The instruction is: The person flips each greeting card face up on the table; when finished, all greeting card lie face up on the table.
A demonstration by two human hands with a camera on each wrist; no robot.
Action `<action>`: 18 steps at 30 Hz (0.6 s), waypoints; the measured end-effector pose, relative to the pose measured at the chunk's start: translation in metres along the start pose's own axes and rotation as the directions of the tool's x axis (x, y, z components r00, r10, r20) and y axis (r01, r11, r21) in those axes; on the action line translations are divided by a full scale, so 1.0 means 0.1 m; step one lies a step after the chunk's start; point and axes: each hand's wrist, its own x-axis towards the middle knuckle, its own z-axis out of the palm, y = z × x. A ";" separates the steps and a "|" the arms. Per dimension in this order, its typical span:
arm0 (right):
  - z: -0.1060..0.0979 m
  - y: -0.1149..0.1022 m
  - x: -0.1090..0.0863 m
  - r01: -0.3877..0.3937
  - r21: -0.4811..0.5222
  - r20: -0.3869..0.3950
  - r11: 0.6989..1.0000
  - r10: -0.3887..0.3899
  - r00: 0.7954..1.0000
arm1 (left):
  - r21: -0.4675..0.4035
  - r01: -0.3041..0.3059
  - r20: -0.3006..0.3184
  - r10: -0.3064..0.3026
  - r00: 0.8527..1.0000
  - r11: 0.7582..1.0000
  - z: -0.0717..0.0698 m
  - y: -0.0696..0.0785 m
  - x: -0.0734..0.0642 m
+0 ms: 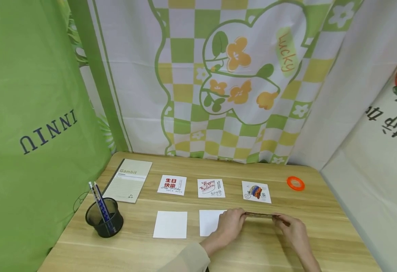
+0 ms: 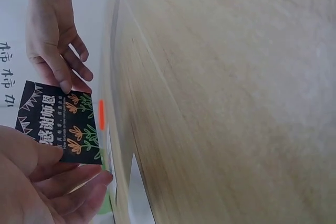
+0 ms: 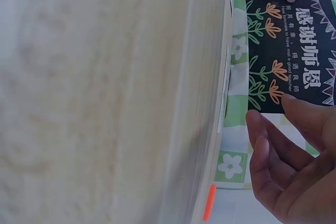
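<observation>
Both hands hold up a black card (image 3: 278,51) printed with white Chinese characters, orange flowers and green leaves. My left hand (image 1: 230,224) pinches one side edge between thumb and fingers, and my right hand (image 1: 293,230) pinches the opposite edge. From the head view the card shows nearly edge-on above the table; its printed face shows in both wrist views. Beneath the left hand lies a blank white card (image 1: 209,223), partly covered by that hand. Another blank white card (image 1: 170,224) lies to its left.
Three printed greeting cards form a back row: red-lettered (image 1: 172,185), Happy Birthday (image 1: 211,188) and colourful (image 1: 256,192). An orange ring (image 1: 295,183) lies at the right. At the left are a notebook (image 1: 130,179) and a black mesh cup (image 1: 108,226) holding pencils.
</observation>
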 end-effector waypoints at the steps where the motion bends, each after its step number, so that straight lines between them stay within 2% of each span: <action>1: 0.00 0.00 0.00 -0.003 -0.002 -0.001 1.000 0.003 1.000 | -0.001 0.000 0.004 0.000 1.000 1.000 0.00 0.00 0.00; 4: -0.01 0.00 -0.01 0.003 -0.006 -0.013 1.000 -0.003 1.000 | -0.001 0.000 0.017 0.000 1.000 1.000 0.00 -0.01 -0.01; 14: 0.00 -0.02 -0.01 -0.008 0.022 -0.026 1.000 0.009 1.000 | 0.005 -0.029 -0.008 0.029 1.000 1.000 0.00 -0.02 -0.01; 18: 0.01 -0.02 -0.02 -0.005 0.008 -0.044 1.000 0.005 0.999 | -0.020 -0.023 -0.001 0.023 1.000 1.000 0.00 -0.01 -0.02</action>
